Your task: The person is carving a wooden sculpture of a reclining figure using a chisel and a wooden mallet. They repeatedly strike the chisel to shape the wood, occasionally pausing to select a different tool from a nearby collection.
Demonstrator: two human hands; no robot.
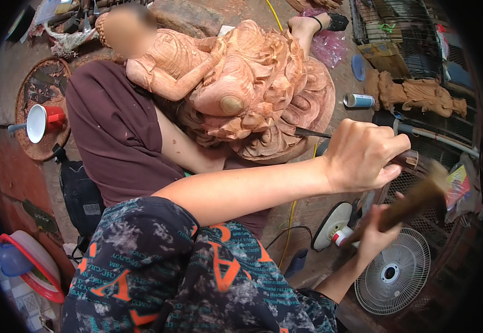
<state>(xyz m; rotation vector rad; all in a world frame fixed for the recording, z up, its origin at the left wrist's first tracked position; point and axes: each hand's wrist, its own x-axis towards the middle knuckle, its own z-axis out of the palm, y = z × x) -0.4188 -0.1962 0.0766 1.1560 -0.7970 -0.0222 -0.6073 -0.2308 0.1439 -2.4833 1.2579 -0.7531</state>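
Observation:
A carved reddish wooden statue of a seated figure [219,94] lies on its side across my legs, its rounded petal base toward the right. My left hand [361,155] is closed around a chisel [312,133], whose thin dark blade points left and seems to meet the carved base. Its wooden handle sticks out to the right of my fist. Below it, my right hand [375,236] grips a wooden mallet [416,202], smeared by motion. The mallet's head is close to the chisel's butt end; whether they touch I cannot tell.
At right are a blue-white can [359,100], another wooden carving [424,95] and a fan [392,272]. A sanding disc [332,225] lies below the statue. At left, a red cup [46,123] stands by a round tray [28,145]; carving tools [86,16] lie at upper left.

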